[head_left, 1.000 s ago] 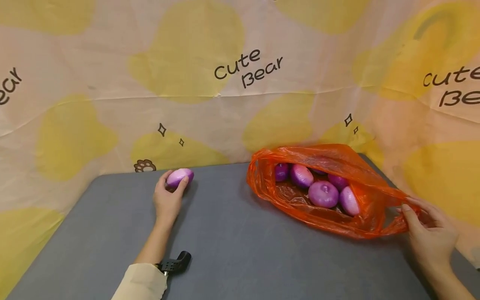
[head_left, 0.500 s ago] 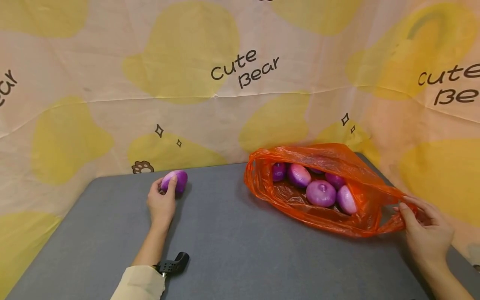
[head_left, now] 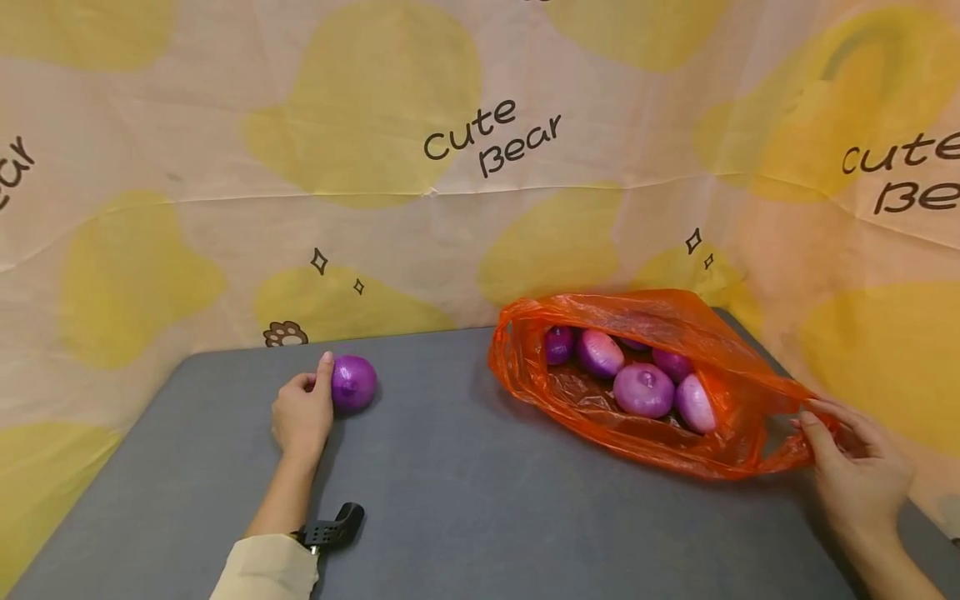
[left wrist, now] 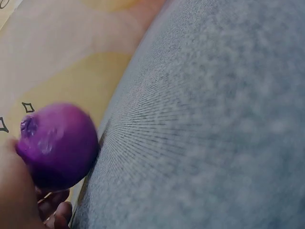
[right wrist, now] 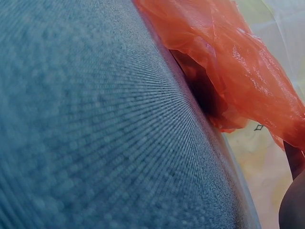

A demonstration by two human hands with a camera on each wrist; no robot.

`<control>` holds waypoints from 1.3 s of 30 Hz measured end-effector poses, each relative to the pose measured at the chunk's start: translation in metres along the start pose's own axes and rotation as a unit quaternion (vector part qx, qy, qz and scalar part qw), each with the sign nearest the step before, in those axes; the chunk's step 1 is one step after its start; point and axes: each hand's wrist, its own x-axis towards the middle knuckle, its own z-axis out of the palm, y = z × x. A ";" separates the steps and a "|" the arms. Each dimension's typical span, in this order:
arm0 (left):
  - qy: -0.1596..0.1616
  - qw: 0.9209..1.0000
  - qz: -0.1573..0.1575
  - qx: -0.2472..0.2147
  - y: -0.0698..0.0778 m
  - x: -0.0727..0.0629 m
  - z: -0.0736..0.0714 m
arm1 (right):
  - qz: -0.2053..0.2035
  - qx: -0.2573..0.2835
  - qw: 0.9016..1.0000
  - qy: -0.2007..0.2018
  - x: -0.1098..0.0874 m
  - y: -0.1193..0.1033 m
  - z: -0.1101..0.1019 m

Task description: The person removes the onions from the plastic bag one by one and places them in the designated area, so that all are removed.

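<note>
– Gripping anything with the left hand (head_left: 303, 412)?

– Not by the look of it. Holding the thumb upright along the left side of the onion (head_left: 353, 384), fingers loosely curled and not wrapped round it. Touching or just beside, hard to tell.

– Finding the onion where?

– On the table (head_left: 450, 450), near the far edge, well left of the bag (head_left: 660, 312).

– Doing what with the right hand (head_left: 862, 471)?

– Pinching the bag's gathered right end between thumb and fingers.

– Seeing anything inside?

– Counting at least five onions (head_left: 643, 390) through the gaping mouth, bunched together, partly behind orange plastic.

– Noticing more?

– Wearing a pale sleeve (head_left: 266, 571) and a black band (head_left: 327, 532) on the left arm. Spotting "Cute Bear" on the cloth (head_left: 390, 250) behind.
</note>
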 end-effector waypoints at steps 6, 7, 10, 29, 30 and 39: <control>0.004 1.000 0.003 0.015 0.000 -0.002 0.000 | -0.004 -0.003 1.000 -0.003 0.001 0.002 -0.001; 0.001 1.000 0.011 0.010 0.000 -0.002 0.001 | -0.004 -0.003 1.000 -0.002 0.001 0.002 0.000; -0.030 0.997 0.072 -0.022 0.001 -0.002 0.002 | -0.004 -0.021 1.000 0.000 0.001 0.001 0.001; -0.114 0.983 0.142 -0.026 -0.010 0.007 0.004 | -0.001 -0.081 0.997 0.006 0.001 -0.003 0.005; -0.111 0.984 0.136 -0.025 -0.010 0.008 0.003 | 0.000 -0.083 0.997 0.005 0.001 -0.003 0.005; -0.105 0.986 0.124 -0.027 -0.008 0.007 0.006 | 0.010 -0.119 0.993 0.017 0.000 -0.003 0.000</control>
